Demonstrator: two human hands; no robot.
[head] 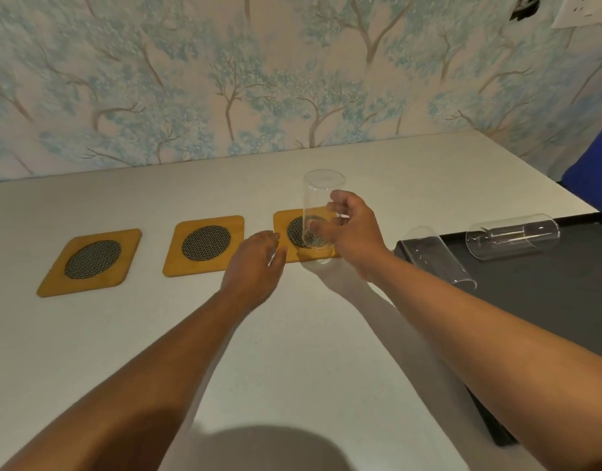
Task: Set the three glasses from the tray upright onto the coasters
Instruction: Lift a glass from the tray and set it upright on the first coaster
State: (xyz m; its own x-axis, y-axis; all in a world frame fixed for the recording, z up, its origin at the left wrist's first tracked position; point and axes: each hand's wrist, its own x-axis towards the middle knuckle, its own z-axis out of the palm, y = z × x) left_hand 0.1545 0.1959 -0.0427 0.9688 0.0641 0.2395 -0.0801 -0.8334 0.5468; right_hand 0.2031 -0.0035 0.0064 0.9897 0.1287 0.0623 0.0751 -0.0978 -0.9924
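A white table (293,351) runs along a wall papered with pale blue trees (259,79). A black tray (547,300) lies on its right side, and two glasses lie on their sides on it, one at the front left corner (439,260), one further back (513,236). Three yellow coasters with dark mesh centres sit in a row: left (89,263), middle (204,244), right (293,253). The right hand (354,232) grips the third glass (321,202) around its lower part, fingers wrapped on it, holding it upright over the right coaster; whether it touches I cannot tell. The left hand (255,266) rests flat, fingers loosely spread, at that coaster's near left corner.
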